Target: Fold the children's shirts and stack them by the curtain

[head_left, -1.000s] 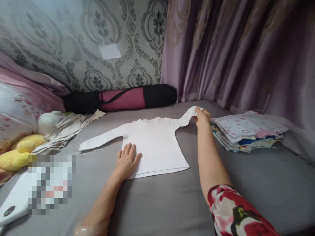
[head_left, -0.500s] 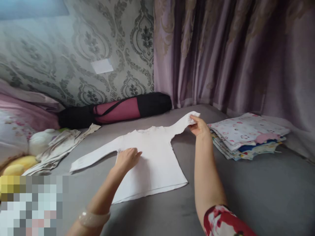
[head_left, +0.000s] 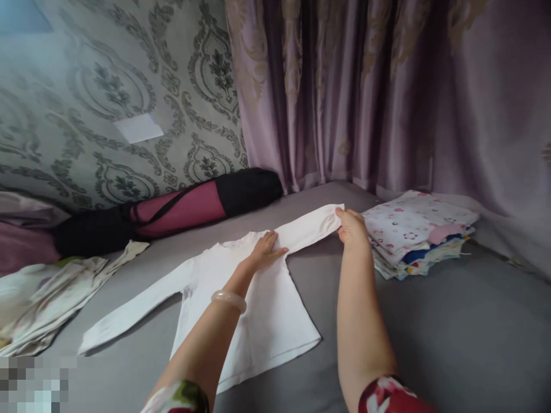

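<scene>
A white long-sleeved shirt (head_left: 267, 310) lies spread on the grey bed sheet (head_left: 465, 344), its hem towards me and its neckline away. My left hand (head_left: 263, 251) rests flat on the upper chest by the right-hand shoulder, fingers stretched out. A pale bangle circles that wrist. At the end of the right-hand sleeve, my right hand (head_left: 350, 225) pinches the cuff, and the sleeve is drawn out straight. The other sleeve stretches loosely out to the left.
Folded printed cloths (head_left: 417, 229) are stacked just right of my right hand. A long black and maroon bag (head_left: 181, 207) lies along the patterned wall. Crumpled beige clothing (head_left: 64, 298) sits at the left. Purple curtains (head_left: 344, 97) hang behind the bed.
My left hand has moved right across the shirt, from the left chest to the right-hand shoulder, and its fingers have spread flat. The sleeve in my right hand is straighter. The view has turned right.
</scene>
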`<act>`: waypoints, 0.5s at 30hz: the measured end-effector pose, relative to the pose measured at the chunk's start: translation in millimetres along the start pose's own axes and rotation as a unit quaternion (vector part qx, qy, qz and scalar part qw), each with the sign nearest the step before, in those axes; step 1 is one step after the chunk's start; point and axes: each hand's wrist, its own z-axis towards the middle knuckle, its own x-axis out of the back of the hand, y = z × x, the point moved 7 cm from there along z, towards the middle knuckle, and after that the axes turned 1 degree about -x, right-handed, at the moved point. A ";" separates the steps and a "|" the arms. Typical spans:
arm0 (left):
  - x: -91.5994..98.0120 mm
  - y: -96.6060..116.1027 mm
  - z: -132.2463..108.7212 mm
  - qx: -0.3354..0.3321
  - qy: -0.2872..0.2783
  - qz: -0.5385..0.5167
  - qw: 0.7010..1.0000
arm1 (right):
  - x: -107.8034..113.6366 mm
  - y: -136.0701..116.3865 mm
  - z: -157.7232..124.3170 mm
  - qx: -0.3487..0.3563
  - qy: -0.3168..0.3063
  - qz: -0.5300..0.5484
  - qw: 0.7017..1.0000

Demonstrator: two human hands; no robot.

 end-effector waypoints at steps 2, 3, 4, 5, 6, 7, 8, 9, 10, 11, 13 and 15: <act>-6.0 -3.3 -0.1 -0.002 -0.009 0.009 1.000 | 0.2 0.1 1.2 0.007 0.009 0.002 1.000; -8.0 -4.4 -0.1 -0.005 -0.011 0.014 1.000 | -0.1 0.1 0.9 0.005 0.018 0.007 1.000; -9.6 -5.3 0.1 -0.006 -0.015 0.018 1.000 | -1.0 0.0 0.0 0.001 0.026 0.015 1.000; -10.9 -6.1 0.7 -0.003 -0.024 0.023 0.999 | -2.8 -0.6 -1.6 -0.005 0.032 0.025 0.999; -11.8 -6.5 1.5 0.001 -0.035 0.028 0.999 | -5.6 -1.4 -3.7 -0.013 0.032 0.036 0.999; -12.0 -6.6 2.6 0.006 -0.047 0.034 0.998 | -9.5 -2.6 -6.2 -0.021 0.026 0.050 0.998; -11.4 -6.3 3.7 0.011 -0.058 0.039 0.997 | -13.9 -4.0 -9.1 -0.029 0.018 0.064 0.997; -10.2 -5.7 4.9 0.016 -0.068 0.044 0.997 | -18.4 -5.5 -12.3 -0.036 0.010 0.078 0.996; -8.7 -5.0 6.1 0.021 -0.077 0.049 0.996 | -23.1 -6.9 -15.6 -0.041 0.002 0.088 0.995; -7.0 -4.3 7.3 0.026 -0.085 0.052 0.995 | -28.3 -8.0 -18.9 -0.044 -0.008 0.094 0.995; -4.0 -3.2 9.8 0.033 -0.099 0.058 0.993 | -40.5 -9.0 -25.3 -0.049 -0.040 0.091 0.994; -1.7 -1.8 12.6 0.034 -0.113 0.062 0.991 | -52.9 -8.2 -31.7 -0.053 -0.073 0.086 0.992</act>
